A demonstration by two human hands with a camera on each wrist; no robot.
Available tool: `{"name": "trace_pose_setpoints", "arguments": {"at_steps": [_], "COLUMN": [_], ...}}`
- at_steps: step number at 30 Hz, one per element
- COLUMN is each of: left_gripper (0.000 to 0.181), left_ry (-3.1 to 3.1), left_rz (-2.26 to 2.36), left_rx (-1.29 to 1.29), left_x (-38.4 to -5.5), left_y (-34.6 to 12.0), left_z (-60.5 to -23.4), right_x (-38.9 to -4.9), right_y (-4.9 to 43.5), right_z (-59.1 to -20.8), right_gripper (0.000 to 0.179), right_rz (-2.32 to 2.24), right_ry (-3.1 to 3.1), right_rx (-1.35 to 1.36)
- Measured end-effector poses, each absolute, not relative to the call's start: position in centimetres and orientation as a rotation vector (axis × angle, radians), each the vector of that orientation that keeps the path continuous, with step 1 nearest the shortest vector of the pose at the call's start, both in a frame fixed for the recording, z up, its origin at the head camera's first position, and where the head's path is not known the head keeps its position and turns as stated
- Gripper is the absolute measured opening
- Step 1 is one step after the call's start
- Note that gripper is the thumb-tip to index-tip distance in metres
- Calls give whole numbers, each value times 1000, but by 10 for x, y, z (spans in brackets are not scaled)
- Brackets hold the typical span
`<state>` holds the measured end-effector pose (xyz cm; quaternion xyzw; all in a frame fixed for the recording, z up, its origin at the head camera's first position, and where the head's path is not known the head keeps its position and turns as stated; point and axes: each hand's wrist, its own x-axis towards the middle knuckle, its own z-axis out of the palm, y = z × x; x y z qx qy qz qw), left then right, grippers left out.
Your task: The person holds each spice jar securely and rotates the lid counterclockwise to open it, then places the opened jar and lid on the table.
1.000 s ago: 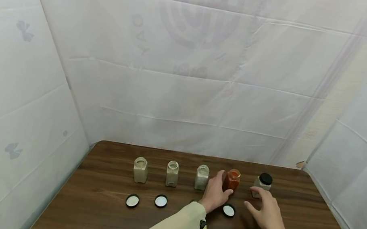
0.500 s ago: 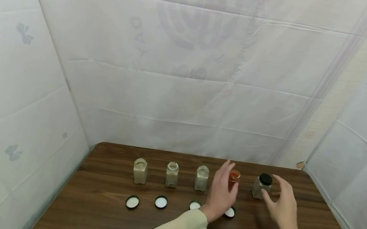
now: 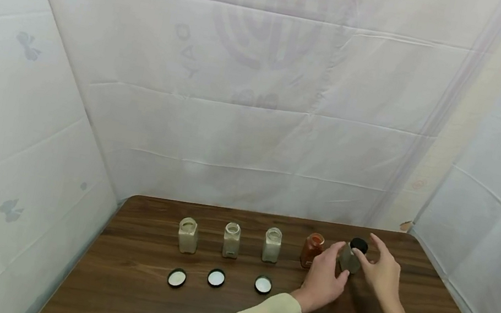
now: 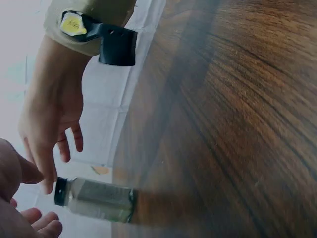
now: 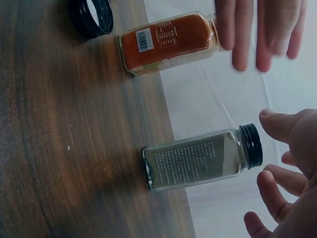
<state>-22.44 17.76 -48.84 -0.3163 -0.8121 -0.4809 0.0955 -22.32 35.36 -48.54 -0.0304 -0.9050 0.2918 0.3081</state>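
Note:
A capped spice jar [image 3: 348,262] of grey-beige powder stands upright at the right end of a row, under a black lid [image 5: 251,146]. My right hand [image 3: 382,278] is beside that lid, thumb and fingers spread around it; the right wrist view shows a gap between thumb and lid. From the left comes my left hand [image 3: 323,280], fingers extended and holding nothing, between the capped jar and an uncapped jar of red powder [image 5: 168,42]. In the left wrist view the capped jar's glass [image 4: 101,200] is ahead of both hands.
Three more uncapped jars, pale inside, continue the row leftward: one [image 3: 272,247] nearest, then another [image 3: 231,242] and the leftmost [image 3: 188,238]. Upturned black lids [image 3: 263,284] lie before them; another lid [image 5: 92,17] lies by the red jar. White cloth [image 3: 234,137] walls surround the wooden table [image 3: 129,303].
My left hand has let go of the red-powder jar and moved right, toward the capped jar. My right hand has shifted around to the right side of the capped jar's lid.

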Motion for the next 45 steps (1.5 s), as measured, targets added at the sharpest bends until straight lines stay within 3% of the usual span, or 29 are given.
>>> {"name": "trace_pose_setpoints", "arguments": {"at_steps": [21,45], "left_gripper": [60,60], "left_ry": [-2696,-2721], "left_rz": [-1431,-1424], "left_rx": [-658,-687], "left_x": [-247,-269], "left_y": [215,231], "left_z": [-509,-520], "right_x": [-239,-241], "right_y": [357,355], "right_z": [-495,-498], "right_gripper": [54,49], "right_rz": [854,935], "right_ry": [-2453,-2459], "right_rx": [-227,-256]}}
